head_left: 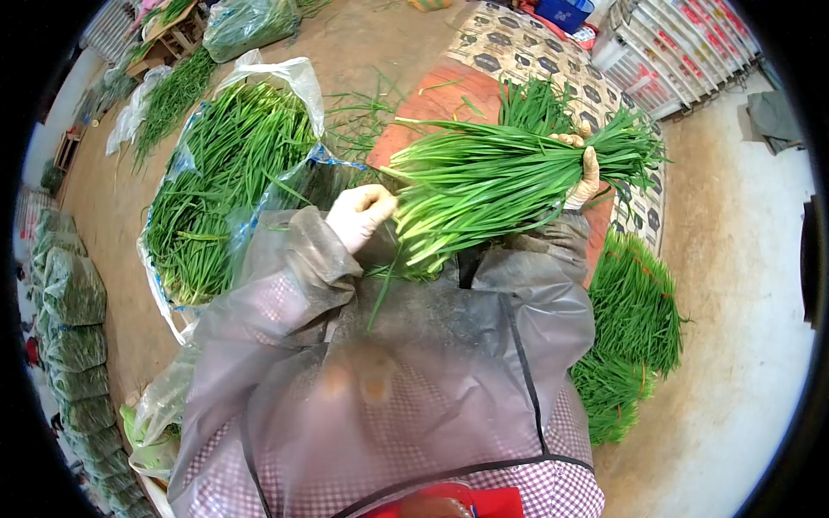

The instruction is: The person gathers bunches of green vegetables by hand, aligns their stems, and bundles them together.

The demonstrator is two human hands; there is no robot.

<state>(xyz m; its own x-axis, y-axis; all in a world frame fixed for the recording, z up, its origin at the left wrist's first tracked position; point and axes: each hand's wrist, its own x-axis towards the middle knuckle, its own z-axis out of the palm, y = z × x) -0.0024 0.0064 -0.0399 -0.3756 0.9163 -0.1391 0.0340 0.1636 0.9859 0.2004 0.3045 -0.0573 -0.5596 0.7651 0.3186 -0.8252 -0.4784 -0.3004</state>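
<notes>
A thick bundle of green chives (492, 177) lies sideways in front of my chest, its pale stem ends to the left and leafy tips to the right. My right hand (585, 173), in a pale glove, is wrapped round it toward the leafy end. Beside the stem ends is my left hand (361, 216), also gloved, with thumb and fingers pinched together. What the pinch holds, if anything, I cannot make out. Loose blades hang below the stems. More chives (535, 105) lie behind the bundle on the orange cloth (440, 99).
A large open bag (302, 82) full of loose chives (233, 173) stands at my left. Tied chive bundles (635, 302) are stacked at my right. Filled plastic bags (73, 289) line the far left. White crates (682, 52) and a blue basket (566, 12) are at the back right.
</notes>
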